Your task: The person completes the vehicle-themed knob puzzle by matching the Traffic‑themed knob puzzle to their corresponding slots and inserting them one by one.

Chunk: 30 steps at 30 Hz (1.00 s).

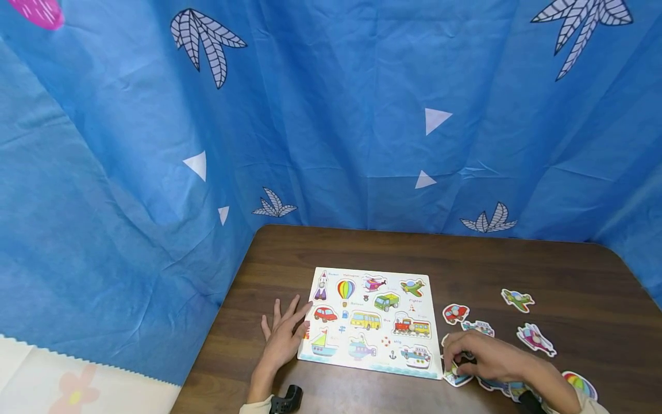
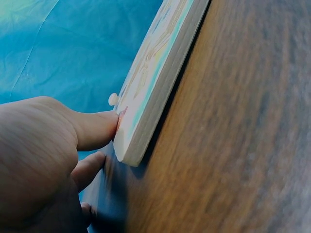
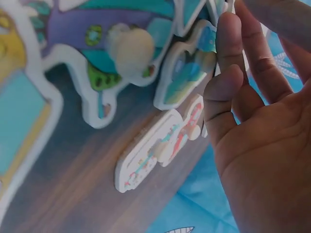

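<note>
A white wooden puzzle board (image 1: 369,368) with printed vehicles lies flat on the table. My left hand (image 1: 283,339) rests at its left edge, fingers spread; in the left wrist view the thumb (image 2: 95,130) touches the board's edge close to its corner. To the right of the board, my right hand (image 1: 488,356) bends down with curled fingers, pinching a blue and green puzzle piece (image 1: 457,379) that they partly cover. Close by the right hand lie a red car piece (image 1: 455,313) and a ship piece (image 1: 478,328). In the right wrist view, a purple and teal piece shows a round knob (image 3: 131,53).
Farther right on the brown table (image 1: 476,264) are a green plane piece (image 1: 518,300), a pink helicopter piece (image 1: 536,339) and a balloon piece (image 1: 579,382). More pieces overlap below the right hand. A blue curtain (image 1: 336,115) hangs behind the table.
</note>
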Available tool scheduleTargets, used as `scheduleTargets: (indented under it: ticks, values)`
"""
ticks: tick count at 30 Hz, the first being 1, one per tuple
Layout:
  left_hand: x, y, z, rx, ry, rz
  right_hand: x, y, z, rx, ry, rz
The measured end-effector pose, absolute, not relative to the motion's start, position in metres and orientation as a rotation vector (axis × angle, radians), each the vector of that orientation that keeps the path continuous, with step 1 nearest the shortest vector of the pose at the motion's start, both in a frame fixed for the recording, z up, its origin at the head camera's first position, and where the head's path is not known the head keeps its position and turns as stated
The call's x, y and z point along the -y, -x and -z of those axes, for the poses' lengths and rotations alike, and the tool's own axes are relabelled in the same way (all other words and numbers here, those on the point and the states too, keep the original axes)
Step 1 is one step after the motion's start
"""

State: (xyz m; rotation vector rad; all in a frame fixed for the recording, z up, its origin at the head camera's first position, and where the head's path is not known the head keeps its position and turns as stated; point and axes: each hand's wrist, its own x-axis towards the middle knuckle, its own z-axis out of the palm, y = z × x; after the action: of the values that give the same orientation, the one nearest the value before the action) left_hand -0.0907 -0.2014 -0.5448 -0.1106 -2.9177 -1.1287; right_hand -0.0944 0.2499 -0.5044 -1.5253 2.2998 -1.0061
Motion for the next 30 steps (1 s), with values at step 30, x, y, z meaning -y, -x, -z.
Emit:
scheduleTargets:
  ticks: [30]
  values:
    - [0.202, 0.091, 0.542, 2.931, 0.110, 1.118, -0.245, 0.082, 0.513, -2.381, 1.645, 1.030]
